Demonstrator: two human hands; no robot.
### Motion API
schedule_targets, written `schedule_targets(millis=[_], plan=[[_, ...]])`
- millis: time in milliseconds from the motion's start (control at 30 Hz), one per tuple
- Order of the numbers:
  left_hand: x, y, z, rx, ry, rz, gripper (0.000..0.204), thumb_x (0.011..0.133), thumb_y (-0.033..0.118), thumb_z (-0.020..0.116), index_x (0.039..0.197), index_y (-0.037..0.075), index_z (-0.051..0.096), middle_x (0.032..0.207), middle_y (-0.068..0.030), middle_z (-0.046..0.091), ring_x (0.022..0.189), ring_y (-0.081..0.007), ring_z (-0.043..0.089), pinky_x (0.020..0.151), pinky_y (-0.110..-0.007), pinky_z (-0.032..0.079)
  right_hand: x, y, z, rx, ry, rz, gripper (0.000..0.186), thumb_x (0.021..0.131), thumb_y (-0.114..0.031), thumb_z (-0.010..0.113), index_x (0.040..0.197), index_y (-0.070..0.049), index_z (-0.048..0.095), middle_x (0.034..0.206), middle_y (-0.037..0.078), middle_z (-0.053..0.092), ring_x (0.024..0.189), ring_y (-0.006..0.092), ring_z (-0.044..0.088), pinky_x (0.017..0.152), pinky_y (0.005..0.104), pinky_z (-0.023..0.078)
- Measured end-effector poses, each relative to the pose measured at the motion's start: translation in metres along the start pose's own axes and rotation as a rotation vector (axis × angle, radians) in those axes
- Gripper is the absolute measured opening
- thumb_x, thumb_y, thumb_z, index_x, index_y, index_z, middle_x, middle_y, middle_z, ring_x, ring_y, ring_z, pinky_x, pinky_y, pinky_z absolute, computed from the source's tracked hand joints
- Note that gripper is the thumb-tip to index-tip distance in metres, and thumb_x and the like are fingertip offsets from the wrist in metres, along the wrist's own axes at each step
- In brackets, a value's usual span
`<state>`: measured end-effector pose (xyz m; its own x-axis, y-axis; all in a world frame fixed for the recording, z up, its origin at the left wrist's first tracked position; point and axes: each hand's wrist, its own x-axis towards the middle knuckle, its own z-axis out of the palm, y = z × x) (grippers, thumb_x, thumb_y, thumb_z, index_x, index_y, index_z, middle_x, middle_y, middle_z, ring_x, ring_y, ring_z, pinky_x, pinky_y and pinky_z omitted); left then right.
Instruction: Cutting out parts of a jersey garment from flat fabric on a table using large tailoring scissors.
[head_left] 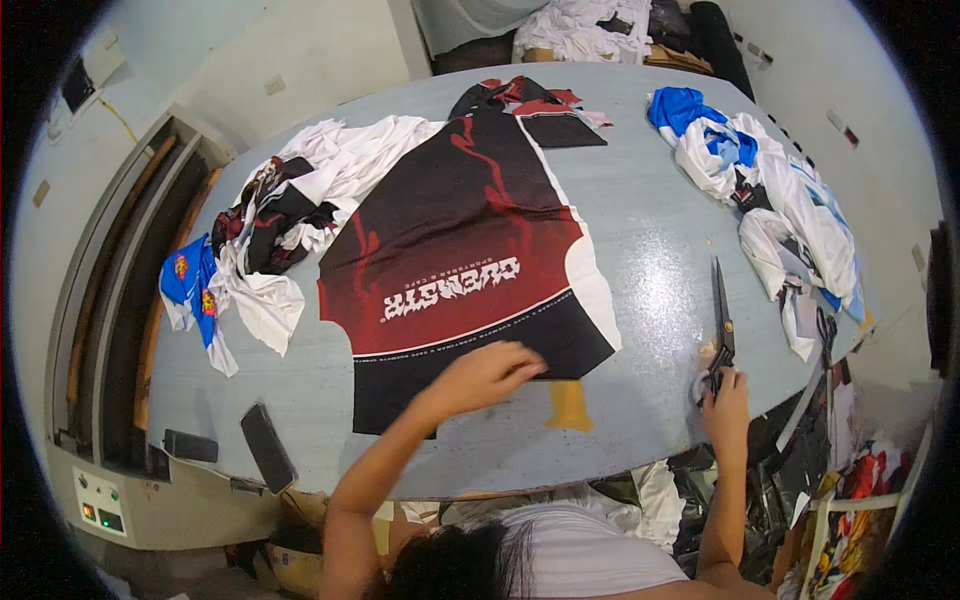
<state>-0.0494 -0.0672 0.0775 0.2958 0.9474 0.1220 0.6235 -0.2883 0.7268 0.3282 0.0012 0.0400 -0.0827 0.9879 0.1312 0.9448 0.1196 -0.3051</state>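
Observation:
A black and dark red printed fabric panel [440, 240] lies spread over the middle of the table, with white lettering across it and a white edge at the right. Over the black band at its near edge is my left hand [490, 372], fingers loosely bent to the right and nothing visible in them. Whether it touches the cloth I cannot tell. To the right, my right hand [727, 397] grips the handles of large black scissors [722, 320]. Their blades point away from me and look closed, lying on or just above the tabletop.
The grey table [650, 230] bears a heap of white and dark cloth [350, 150] at left and blue and white cloth [790, 190] at right. Dark scraps [530, 95] lie at the far edge. A phone [267, 447] and a dark box-like object [190, 446] lie near left.

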Motion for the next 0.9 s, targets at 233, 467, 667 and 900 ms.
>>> schedule_targets(millis=[233,467,667,900], plan=[[0.062,-0.011,0.094,0.430,0.401,0.152,0.029,0.082,0.032,0.057,0.101,0.012,0.057,0.073,-0.0052,0.052,0.071,-0.0211,0.051,0.068,-0.033,0.037,-0.016,0.006,-0.018,0.092,-0.250,0.113,0.041,0.069,-0.003,0.061,0.104,0.009,0.045,0.083,0.023,0.059,0.074,0.0405,0.060,0.068,0.0411,0.048],[0.055,-0.018,0.069,0.212,-0.040,-0.008,0.021,0.082,0.031,0.057,0.096,0.014,0.057,0.083,-0.0025,0.062,0.076,-0.0185,0.060,0.065,-0.033,0.040,-0.083,0.057,-0.036,1.249,-0.691,0.486,0.025,0.078,-0.008,0.061,0.092,0.002,0.043,0.069,0.009,0.057,0.048,0.0161,0.056,0.041,0.0264,0.044],[0.052,-0.020,0.061,0.425,0.023,-0.021,0.035,0.076,0.037,0.064,0.105,0.019,0.059,0.110,-0.0001,0.054,0.104,-0.0211,0.048,0.082,-0.034,0.039,-0.113,0.036,-0.057,1.131,-1.125,0.280,0.031,0.085,-0.023,0.064,0.095,-0.001,0.045,0.070,0.005,0.056,0.058,0.0128,0.057,0.052,0.0259,0.044],[0.050,-0.031,0.077,0.456,0.235,0.106,0.060,0.076,0.049,0.060,0.122,0.012,0.051,0.129,-0.0047,0.045,0.122,-0.0254,0.037,0.102,-0.043,0.027,-0.110,0.015,-0.042,1.049,-1.204,0.347,0.029,0.085,-0.025,0.063,0.092,0.000,0.052,0.070,0.003,0.057,0.057,0.0091,0.056,0.051,0.0229,0.044]])
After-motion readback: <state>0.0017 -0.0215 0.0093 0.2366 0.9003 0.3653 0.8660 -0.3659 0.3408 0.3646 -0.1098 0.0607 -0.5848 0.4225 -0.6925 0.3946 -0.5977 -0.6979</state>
